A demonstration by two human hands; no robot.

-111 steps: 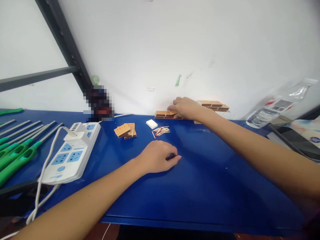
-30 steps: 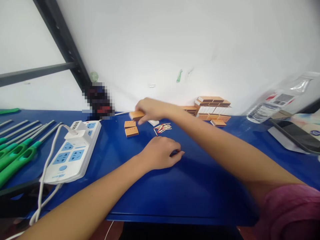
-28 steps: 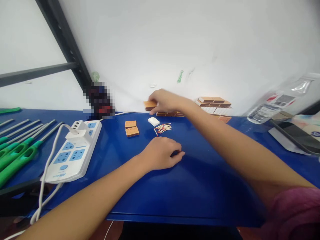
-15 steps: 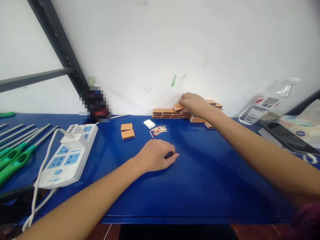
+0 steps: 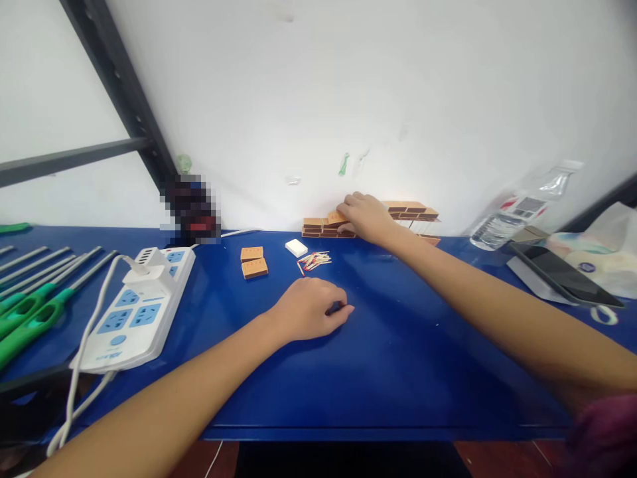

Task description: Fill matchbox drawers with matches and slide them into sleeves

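Note:
Out at the back of the table, my right hand [image 5: 365, 218] grips a matchbox [image 5: 336, 218] by its right side, at the top of a low row of stacked matchboxes [image 5: 313, 229] against the wall. Part of that stack is hidden behind the hand. My left hand [image 5: 313, 309] rests on the blue table, fingers loosely curled in and thumb close to them, with nothing visible in it. Just beyond it lie a pile of loose matches [image 5: 317, 260] and a small white box [image 5: 296, 247]. Two orange matchboxes [image 5: 255, 267] lie flat to the left.
More stacked matchboxes [image 5: 411, 209] stand right of my right hand, partly hidden by the arm. A tilted water bottle [image 5: 522, 209] and a phone [image 5: 567, 272] are at the right. On the left are a white power strip [image 5: 134, 318] with a cable and several green-handled tools [image 5: 30, 325].
My right hand has moved left along the row, carrying the matchbox with it. More of the stack at the right shows now. My left hand stays put.

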